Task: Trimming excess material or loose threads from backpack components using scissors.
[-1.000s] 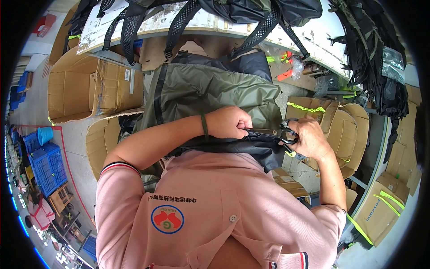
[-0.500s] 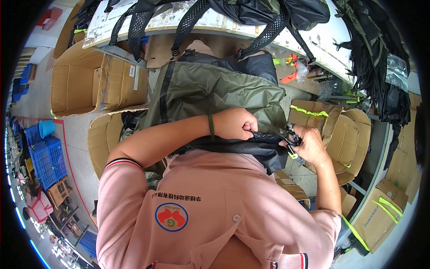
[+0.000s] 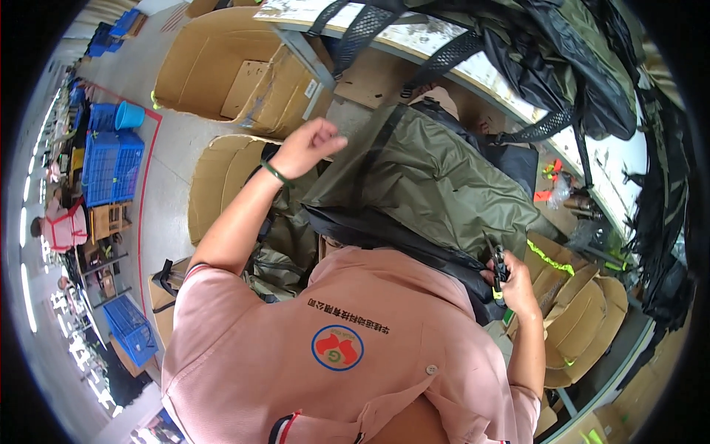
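While the right hand (image 3: 520,284) grasps black scissors (image 3: 499,269), their blades (image 3: 489,244) pointing over the right end of the olive fabric (image 3: 436,174) spread before the pink shirt (image 3: 399,296), the left hand (image 3: 305,151) hangs near the fabric's left edge, its grip loosely curled and seemingly released, nothing visible inside; careful handling likely means keeping those tips off the creased cloth.

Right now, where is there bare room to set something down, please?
The widest bare patch is floor at left, between the red line and two open cardboard boxes. The white tabletop shows a smaller gap between black straps. Around the right hand it is crowded: scissors, olive fabric, more cartons.
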Demonstrator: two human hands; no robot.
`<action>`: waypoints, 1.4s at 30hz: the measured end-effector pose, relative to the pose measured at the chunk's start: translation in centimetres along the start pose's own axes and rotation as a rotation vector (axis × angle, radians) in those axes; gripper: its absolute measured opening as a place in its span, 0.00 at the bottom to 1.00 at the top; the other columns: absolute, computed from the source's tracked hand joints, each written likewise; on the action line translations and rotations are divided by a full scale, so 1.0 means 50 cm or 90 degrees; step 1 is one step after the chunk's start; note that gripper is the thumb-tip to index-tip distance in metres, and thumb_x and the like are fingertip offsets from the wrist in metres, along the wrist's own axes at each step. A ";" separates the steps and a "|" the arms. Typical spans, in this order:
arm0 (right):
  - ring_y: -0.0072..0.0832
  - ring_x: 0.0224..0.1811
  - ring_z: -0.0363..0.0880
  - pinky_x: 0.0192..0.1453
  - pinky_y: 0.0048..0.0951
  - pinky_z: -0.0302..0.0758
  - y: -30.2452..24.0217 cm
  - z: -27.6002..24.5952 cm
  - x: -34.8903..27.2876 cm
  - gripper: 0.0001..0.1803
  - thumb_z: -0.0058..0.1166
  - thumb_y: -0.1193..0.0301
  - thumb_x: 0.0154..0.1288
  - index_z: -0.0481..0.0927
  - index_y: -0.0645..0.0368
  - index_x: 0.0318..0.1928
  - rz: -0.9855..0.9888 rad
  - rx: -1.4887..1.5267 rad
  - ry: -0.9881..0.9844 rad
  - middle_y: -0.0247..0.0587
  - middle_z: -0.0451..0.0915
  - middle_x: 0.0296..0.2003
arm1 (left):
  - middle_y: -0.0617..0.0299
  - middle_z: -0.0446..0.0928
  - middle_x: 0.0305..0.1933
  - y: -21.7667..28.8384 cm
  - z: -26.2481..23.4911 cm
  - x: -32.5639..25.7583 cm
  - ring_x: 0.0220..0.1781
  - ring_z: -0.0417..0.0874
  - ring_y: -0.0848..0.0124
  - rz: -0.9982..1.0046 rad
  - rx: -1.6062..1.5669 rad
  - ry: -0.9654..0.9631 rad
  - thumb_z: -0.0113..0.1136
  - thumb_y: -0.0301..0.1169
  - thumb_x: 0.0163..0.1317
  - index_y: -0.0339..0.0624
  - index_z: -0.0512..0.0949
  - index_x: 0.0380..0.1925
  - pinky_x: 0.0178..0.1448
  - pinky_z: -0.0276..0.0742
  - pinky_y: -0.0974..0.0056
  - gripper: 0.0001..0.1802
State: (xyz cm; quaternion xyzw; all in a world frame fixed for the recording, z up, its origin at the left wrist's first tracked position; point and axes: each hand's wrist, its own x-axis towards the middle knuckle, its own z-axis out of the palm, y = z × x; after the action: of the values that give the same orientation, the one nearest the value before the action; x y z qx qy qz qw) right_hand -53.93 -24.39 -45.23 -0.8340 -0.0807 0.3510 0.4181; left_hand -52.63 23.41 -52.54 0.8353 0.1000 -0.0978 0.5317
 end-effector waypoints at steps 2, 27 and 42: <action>0.17 0.33 0.72 0.37 0.24 0.73 -0.002 -0.002 0.002 0.11 0.63 0.83 0.53 0.74 0.63 0.35 0.007 -0.039 0.030 0.33 0.76 0.26 | 0.61 0.76 0.33 -0.009 0.006 -0.050 0.36 0.74 0.73 -0.041 0.099 -0.086 0.65 0.51 0.58 0.34 0.73 0.48 0.42 0.73 0.68 0.31; 0.45 0.31 0.79 0.37 0.38 0.74 0.025 -0.002 0.007 0.13 0.58 0.86 0.47 0.73 0.63 0.35 -0.075 -0.271 0.076 0.50 0.76 0.27 | 0.67 0.78 0.50 0.093 0.032 -0.072 0.50 0.75 0.79 -0.037 -0.555 -0.140 0.59 0.35 0.65 0.35 0.74 0.55 0.57 0.70 0.69 0.21; 0.23 0.32 0.83 0.38 0.24 0.75 -0.040 -0.153 0.179 0.12 0.55 0.85 0.57 0.73 0.64 0.41 -0.146 0.023 0.288 0.37 0.78 0.29 | 0.45 0.77 0.51 -0.669 -0.176 -0.491 0.57 0.76 0.52 0.143 0.490 -0.059 0.49 0.48 0.64 0.45 0.79 0.49 0.59 0.72 0.52 0.23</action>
State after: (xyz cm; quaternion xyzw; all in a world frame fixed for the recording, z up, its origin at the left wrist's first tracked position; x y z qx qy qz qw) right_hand -42.02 -24.19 -45.29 -0.8689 -0.0731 0.1070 0.4777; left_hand -84.79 43.71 -71.33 0.9738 -0.0596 -0.1068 0.1916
